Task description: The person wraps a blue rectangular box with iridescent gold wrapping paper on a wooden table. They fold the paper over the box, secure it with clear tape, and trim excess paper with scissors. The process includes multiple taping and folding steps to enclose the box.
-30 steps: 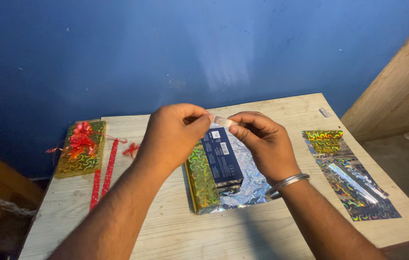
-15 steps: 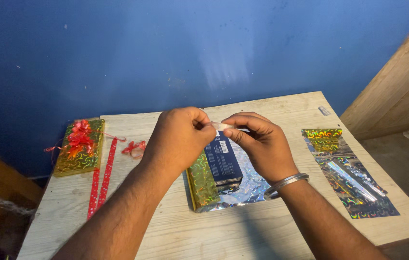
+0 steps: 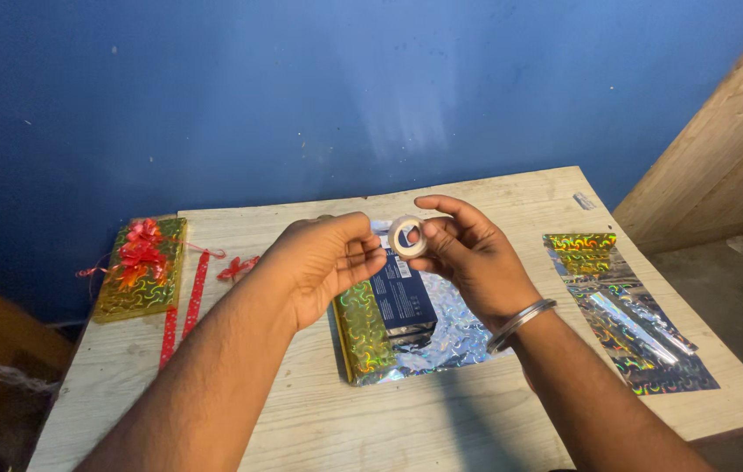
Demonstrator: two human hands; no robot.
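right hand has a small round roll of clear tape pinched betw thumb & fingers, grip clamped on it, roll held upright w/ its hole facing the camera, above the table and just over the far end of the dark blue rectangular box. a silver metal bangle sits on the right wrist. left hand is just beside the roll, fingers loosely curled, palm turned toward it, grip apart & holding nothing; can't tell if its fingertips touch the tape. the blue box lies on a sheet of shiny holographic wrapping paper, gold side folded up along the box's left edge, silver side spread to the right, all on the pale wooden table. far left of table: a gold holographic wrapped gift w/ red ribbon bow, a red patterned ribbon strip just beside it, a small red bow near. right side: a loose strip of holographic paper, well apart from the box. blue wall behind.
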